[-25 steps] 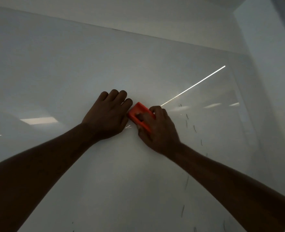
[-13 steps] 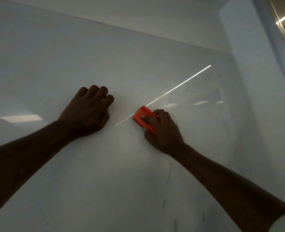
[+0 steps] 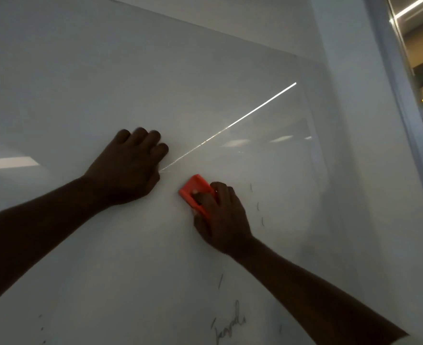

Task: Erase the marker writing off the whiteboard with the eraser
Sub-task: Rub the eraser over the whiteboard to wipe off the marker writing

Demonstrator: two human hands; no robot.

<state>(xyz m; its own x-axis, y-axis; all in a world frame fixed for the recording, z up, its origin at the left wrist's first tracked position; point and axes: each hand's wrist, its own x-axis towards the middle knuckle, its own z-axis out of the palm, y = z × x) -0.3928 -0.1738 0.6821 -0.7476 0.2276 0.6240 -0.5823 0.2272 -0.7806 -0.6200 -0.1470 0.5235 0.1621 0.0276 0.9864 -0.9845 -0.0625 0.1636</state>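
Observation:
A large white whiteboard (image 3: 106, 78) fills most of the view. My right hand (image 3: 221, 219) grips an orange eraser (image 3: 195, 191) and presses it flat on the board near the middle. My left hand (image 3: 128, 168) rests on the board up and to the left of the eraser, fingers curled, holding nothing. Short dark marker strokes (image 3: 257, 206) remain just right of the eraser. A handwritten dark word (image 3: 229, 324) and a few stray strokes sit lower on the board, under my right forearm.
The board's right edge (image 3: 312, 135) meets a pale wall (image 3: 369, 170). Farther right stands a blue-grey frame (image 3: 404, 95) with a lit room behind it. A bright reflected light streak (image 3: 242, 118) crosses the board diagonally.
My right hand has carried the eraser lower on the board, away from the light streak. My left hand has closed in toward the streak's lower end. More writing shows at the bottom.

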